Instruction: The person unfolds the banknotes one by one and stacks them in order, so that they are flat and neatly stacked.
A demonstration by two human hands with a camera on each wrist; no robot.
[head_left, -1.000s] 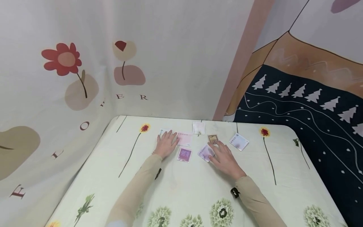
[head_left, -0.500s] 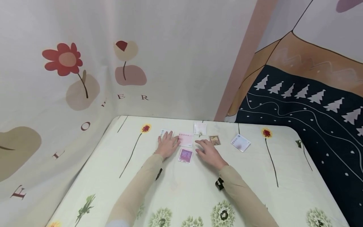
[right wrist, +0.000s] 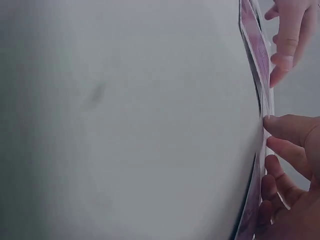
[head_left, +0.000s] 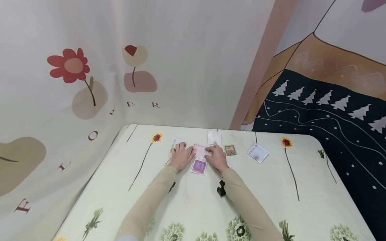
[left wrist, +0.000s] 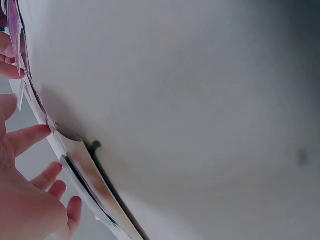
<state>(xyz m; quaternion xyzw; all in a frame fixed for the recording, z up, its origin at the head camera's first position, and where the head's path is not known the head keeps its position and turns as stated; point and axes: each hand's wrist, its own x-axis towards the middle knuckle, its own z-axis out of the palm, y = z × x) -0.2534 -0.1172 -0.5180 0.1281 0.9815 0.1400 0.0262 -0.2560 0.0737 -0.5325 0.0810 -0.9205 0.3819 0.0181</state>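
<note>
A pink card with a row of printed marks lies flat between my two hands. My left hand rests palm down at its left side, partly over a pale bluish card; in the left wrist view its fingertips touch card edges. At the pink card's right edge is my right hand, fingers bent and tips touching it. Thumb and fingertips meet the card edge in the right wrist view. Just nearer lies a purple square card. A lavender card is mostly hidden under the right hand.
Behind the hands lies a pale square card. To the right are a small tan picture card and a whitish-blue card. The flower-patterned tablecloth runs up to a light curtain at the back.
My right hand has moved left from the lavender card to the pink card's right edge, its fingers bending. The left hand has stayed nearly in place. The view has shifted slightly.
</note>
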